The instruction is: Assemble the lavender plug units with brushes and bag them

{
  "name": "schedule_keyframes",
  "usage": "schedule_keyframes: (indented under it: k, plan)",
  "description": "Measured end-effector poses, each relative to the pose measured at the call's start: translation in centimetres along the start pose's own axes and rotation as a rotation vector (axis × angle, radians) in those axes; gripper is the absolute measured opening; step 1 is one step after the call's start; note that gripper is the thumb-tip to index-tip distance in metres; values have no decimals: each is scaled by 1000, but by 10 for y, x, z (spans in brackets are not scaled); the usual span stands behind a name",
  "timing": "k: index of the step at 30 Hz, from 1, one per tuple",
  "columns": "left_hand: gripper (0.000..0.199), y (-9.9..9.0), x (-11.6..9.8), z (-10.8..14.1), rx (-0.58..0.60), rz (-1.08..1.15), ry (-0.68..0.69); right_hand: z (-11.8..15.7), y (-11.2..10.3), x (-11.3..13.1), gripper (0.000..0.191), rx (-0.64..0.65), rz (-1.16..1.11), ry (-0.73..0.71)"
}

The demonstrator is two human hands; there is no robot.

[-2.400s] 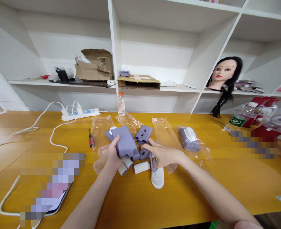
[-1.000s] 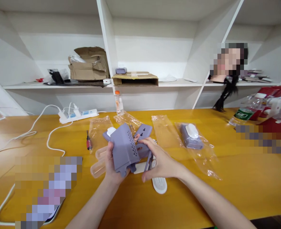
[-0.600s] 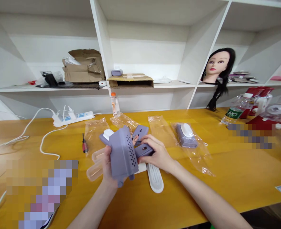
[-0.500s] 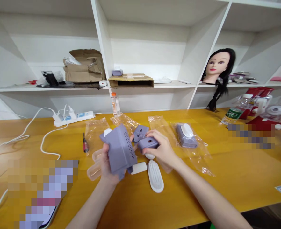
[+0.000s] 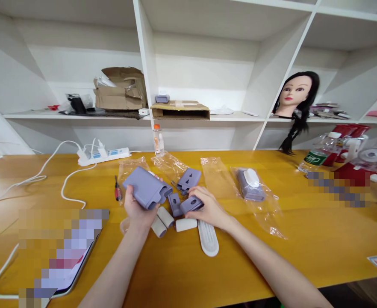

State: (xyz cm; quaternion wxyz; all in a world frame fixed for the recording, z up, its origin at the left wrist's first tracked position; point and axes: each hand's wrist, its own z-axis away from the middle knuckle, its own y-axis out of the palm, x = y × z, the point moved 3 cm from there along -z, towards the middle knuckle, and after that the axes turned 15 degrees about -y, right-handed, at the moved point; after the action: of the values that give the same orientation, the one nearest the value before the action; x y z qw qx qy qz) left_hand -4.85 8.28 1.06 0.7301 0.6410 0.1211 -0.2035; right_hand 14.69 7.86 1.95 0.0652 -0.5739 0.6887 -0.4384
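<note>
My left hand (image 5: 140, 209) is wrapped round a purple plastic housing (image 5: 145, 186), tilted above the table, its notched end toward the right. Between the fingers of my right hand (image 5: 209, 207) is a small purple plastic piece with a dark oval hole (image 5: 191, 205). A similar purple piece (image 5: 175, 204) lies just left of it. Behind them rests a flat purple plate with keyhole slots (image 5: 189, 179). Two pale cylinders (image 5: 161, 222), a white rounded block (image 5: 186, 225) and a white oval tray (image 5: 208, 241) lie close to my hands.
A screwdriver (image 5: 117, 190) lies left of the housing. Clear plastic bags (image 5: 216, 177) are spread behind the parts, and a bagged purple unit (image 5: 251, 185) sits at right. A power strip (image 5: 107, 156), a bottle (image 5: 158, 140) and a tablet-like device (image 5: 79, 265) are on the table.
The housing has turned over in my left hand, its perforated side now out of sight and its notched end showing. My right hand has lowered slightly with the small piece, left of before.
</note>
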Motion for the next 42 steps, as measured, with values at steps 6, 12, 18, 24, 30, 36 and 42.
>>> schedule_keyframes:
  k: [6,12,18,24,30,36,42]
  plan:
    - [47,-2,1,-1,43,1,-6,6,5,-12,47,32,76,71]
    - [46,4,5,2,65,-115,-87,11,2,-12,62,76,83,105]
    - [44,14,6,4,23,-214,-199,10,-10,-10,54,62,-4,68]
    - [36,-2,-9,10,-226,-314,-217,11,-34,-12,34,20,-41,97]
    - [26,-14,-12,11,-313,-341,-196,11,-49,-12,21,-42,13,216]
    - [34,-13,-13,15,-357,-549,-163,9,-40,-4,19,-34,66,206]
    - [36,-6,-18,50,-120,-955,-252,12,-33,-6,21,-3,80,177]
